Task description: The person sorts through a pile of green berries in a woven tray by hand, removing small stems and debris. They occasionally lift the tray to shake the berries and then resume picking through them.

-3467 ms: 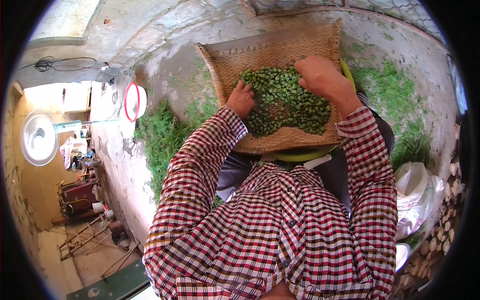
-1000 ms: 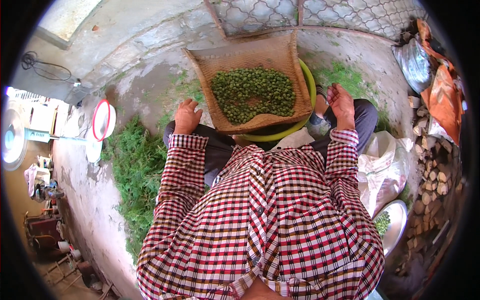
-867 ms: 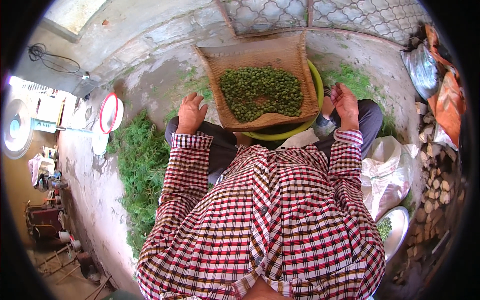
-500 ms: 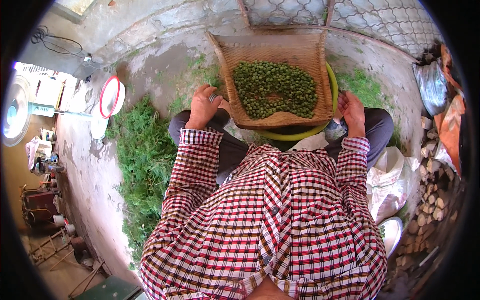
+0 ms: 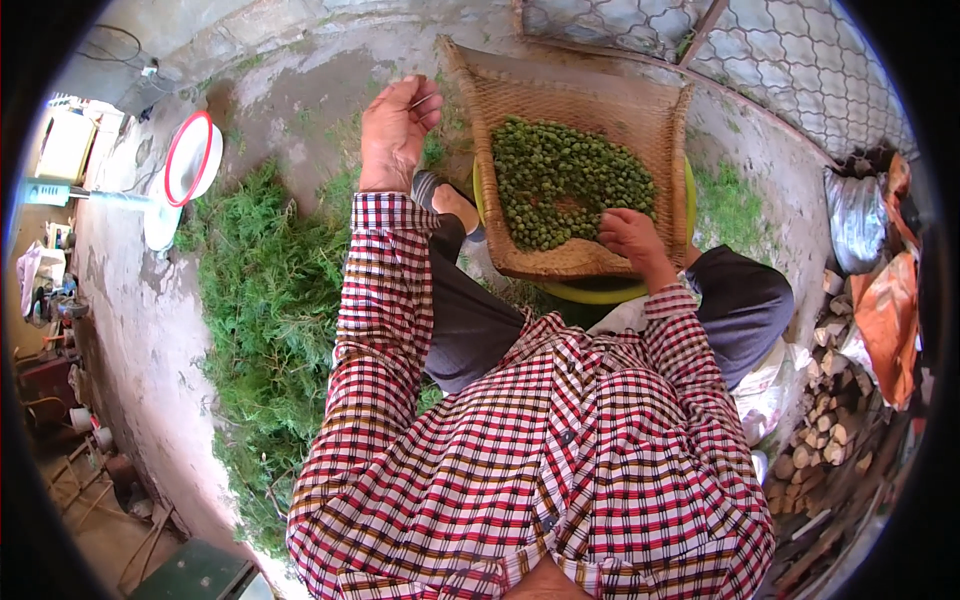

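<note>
A woven winnowing basket lies in front of me, tilted, on the rim of a yellow-green tub. Small knobbly green seed cones cover much of its floor, with a thin patch near the front. Over the front right of the heap, my right hand has its fingertips pinched together at the cones; what they hold is hidden. My left hand is raised beyond the basket's left side, fingers curled in; anything inside them cannot be made out.
Cut green branches are heaped at my left. A red-rimmed white basin stands behind them. On the right are split firewood, a white sack and an orange sheet. A wire-mesh gate borders the far right.
My left hand has risen forward, away from my left knee. My right hand has moved from outside the basket's right edge to over the cones. The view has shifted.
</note>
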The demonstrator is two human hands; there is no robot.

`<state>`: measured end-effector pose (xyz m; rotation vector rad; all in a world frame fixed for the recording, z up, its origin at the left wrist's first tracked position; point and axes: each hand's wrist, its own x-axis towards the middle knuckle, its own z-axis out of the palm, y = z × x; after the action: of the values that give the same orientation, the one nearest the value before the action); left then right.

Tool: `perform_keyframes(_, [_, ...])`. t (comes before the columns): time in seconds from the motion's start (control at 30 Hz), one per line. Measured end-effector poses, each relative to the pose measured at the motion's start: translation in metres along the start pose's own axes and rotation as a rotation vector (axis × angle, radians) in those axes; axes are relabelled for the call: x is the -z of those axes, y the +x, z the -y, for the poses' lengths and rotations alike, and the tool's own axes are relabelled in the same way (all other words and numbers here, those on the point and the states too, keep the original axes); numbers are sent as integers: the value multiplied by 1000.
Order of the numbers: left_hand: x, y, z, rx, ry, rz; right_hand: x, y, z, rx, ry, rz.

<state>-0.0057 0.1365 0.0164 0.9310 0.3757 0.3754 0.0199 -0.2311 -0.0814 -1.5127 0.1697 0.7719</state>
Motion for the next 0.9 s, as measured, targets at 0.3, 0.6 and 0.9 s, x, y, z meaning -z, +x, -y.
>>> perform_keyframes(0.3, [8,-6,-10,-44,-73,-2,-91,62,18,18,-434,90])
perform_keyframes(0.6, [-2,-9,-10,-65,-43,32,-107,97,-6,203,-987,14])
perform_keyframes(0.9, [-7,-7,-2,-70,23,86,-84,47,13,-219,-60,99])
